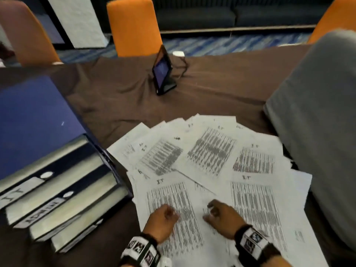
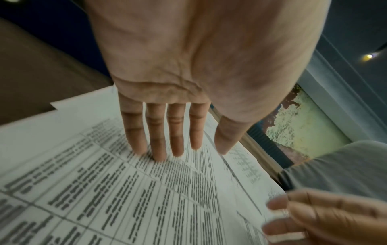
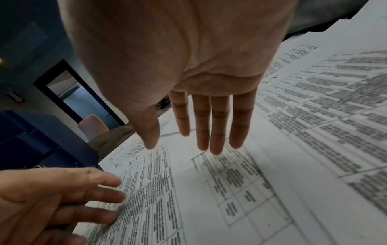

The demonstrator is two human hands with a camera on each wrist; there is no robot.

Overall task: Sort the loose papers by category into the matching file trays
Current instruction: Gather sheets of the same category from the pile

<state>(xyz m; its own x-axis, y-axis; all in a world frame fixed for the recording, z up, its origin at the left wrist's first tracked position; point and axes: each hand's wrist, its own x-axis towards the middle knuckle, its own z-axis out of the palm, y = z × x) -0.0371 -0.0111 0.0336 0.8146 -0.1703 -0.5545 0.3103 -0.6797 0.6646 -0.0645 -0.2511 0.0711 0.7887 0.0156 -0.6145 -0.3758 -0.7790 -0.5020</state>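
Several loose white papers with printed tables lie fanned over the brown table; some carry an "IT" heading. My left hand is over the near-left sheet, fingers straight and tips touching the print. My right hand hovers palm down over the sheets beside it, fingers extended, holding nothing. At the left stands a dark blue stack of file trays with labelled fronts, one reading "IT".
A grey cloth-covered object stands at the right edge of the papers. A small tablet on a stand with a cable sits at the back of the brown tablecloth. Orange chairs ring the far side.
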